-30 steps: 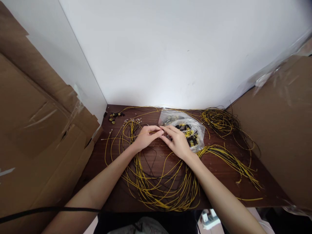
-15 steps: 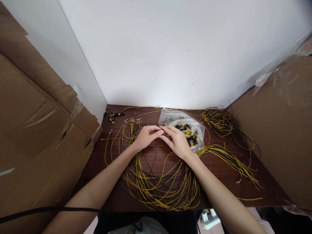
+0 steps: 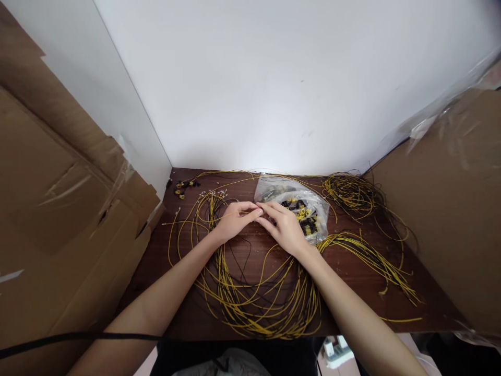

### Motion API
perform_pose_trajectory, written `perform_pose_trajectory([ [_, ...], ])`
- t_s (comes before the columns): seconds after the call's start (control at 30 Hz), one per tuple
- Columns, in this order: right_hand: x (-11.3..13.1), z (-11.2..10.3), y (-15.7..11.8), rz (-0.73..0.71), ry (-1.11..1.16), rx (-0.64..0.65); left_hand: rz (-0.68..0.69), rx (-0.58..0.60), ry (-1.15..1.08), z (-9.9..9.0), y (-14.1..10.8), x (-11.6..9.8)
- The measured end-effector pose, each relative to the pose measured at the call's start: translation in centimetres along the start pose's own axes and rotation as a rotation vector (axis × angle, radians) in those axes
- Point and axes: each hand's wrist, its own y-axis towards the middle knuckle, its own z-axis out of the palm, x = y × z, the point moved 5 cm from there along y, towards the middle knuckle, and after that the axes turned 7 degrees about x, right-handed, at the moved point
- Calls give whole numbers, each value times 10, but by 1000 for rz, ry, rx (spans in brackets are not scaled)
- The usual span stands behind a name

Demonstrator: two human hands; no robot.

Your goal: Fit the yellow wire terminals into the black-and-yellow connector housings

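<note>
My left hand (image 3: 236, 221) is closed in a pinch, with a thin yellow wire (image 3: 245, 212) running between its thumb and fingers. Fingertip to fingertip with it, my right hand (image 3: 285, 225) also pinches; whatever it grips is too small to make out. Below both hands a looped bundle of yellow and black wires (image 3: 274, 330) lies on the brown table (image 3: 254, 250). Small pale terminals (image 3: 213, 194) tip the wire ends at the left. Just beyond my right hand rests a clear plastic bag (image 3: 321, 209) of black and yellow connector parts (image 3: 303, 213).
A tangled wire coil (image 3: 348, 193) sits at the back right, and loose wire ends (image 3: 385, 266) fan out nearer. Several small black and yellow parts (image 3: 181, 191) lie at the back left. Cardboard (image 3: 70, 209) and a white wall (image 3: 282, 83) enclose the table. A power strip (image 3: 338, 355) is below its front edge.
</note>
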Motion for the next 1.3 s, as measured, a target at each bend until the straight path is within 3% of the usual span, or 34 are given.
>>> perform_pose_trajectory([
  [1.3, 0, -1, 0, 11, -1, 4, -9, -4, 21, 0, 0, -1],
])
